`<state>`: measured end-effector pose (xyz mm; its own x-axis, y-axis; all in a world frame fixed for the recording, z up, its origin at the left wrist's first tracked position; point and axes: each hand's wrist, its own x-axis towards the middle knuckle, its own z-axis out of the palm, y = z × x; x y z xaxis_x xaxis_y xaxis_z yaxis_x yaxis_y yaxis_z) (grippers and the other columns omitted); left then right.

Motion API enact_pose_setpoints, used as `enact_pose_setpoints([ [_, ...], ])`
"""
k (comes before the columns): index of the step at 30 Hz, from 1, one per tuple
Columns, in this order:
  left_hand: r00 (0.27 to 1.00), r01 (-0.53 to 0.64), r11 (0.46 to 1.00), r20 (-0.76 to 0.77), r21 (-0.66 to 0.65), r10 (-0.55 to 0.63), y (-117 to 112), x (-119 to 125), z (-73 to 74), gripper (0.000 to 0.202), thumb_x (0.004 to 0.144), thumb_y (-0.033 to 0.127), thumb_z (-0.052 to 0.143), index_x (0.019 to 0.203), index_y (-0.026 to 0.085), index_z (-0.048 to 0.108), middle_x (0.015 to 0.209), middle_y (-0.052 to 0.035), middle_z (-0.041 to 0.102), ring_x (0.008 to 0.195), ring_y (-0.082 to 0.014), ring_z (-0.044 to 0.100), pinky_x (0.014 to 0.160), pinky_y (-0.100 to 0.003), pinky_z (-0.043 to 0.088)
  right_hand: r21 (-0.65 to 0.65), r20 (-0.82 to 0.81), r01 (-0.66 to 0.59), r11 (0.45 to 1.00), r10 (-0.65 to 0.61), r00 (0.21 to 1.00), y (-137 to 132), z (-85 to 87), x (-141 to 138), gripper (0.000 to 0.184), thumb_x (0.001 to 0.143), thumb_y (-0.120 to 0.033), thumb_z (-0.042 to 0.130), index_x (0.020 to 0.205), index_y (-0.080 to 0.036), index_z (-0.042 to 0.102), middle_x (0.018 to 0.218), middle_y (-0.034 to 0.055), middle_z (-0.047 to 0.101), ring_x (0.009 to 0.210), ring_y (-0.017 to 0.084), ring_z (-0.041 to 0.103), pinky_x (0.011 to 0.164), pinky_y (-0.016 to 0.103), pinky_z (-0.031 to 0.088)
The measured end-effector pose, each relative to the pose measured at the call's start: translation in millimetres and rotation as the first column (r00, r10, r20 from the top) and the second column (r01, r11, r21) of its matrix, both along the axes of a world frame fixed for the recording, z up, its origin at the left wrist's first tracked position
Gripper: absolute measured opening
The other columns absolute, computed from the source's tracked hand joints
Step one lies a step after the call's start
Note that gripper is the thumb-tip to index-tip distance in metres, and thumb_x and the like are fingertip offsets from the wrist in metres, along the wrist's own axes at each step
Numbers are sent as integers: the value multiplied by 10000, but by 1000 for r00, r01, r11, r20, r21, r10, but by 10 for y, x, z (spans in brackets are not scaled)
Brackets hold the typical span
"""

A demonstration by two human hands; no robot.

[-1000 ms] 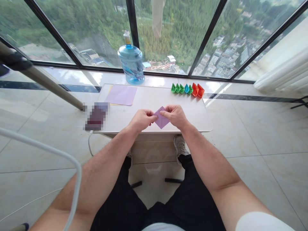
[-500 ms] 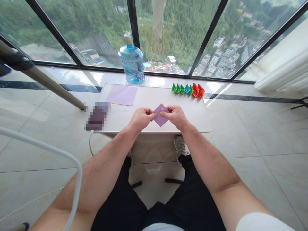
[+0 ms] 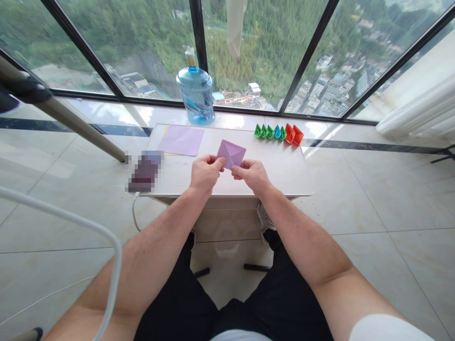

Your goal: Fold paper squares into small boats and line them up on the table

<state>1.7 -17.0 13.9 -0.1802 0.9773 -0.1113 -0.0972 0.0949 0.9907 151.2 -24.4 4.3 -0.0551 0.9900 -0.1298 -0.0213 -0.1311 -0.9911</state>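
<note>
A small folded piece of purple paper is held up over the front part of the white table. My left hand pinches its left corner between thumb and fingers. On the lower edge, my right hand grips the paper with thumb and fingertips. Crease lines cross its face. Toward the back right stands a row of small folded paper boats: several green ones, a blue one and orange-red ones. Flat purple sheets lie at the back left, a yellow edge showing beneath.
A blurred-out dark object with a cable sits at the table's left edge. Behind the table, a large blue water bottle stands by the window. A beige pole and a white curved tube are at left.
The purple paper has been turned from a point-down diamond to a tilted position and raised slightly leftward. My right hand has shifted its hold to the lower edge.
</note>
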Motion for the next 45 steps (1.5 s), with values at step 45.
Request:
enact_pose_setpoints([
  [45,949,63,995,312,-78,-35,-67,99,-52,342,544,323,872,794,164,701,766,-25,710,726,-147,627,663,-266,430,172,25,89,981,-94,995,-75,-1,-17,341,743,-502,774,665,-184,676,632,24,693,605,136,617,643,286,538],
])
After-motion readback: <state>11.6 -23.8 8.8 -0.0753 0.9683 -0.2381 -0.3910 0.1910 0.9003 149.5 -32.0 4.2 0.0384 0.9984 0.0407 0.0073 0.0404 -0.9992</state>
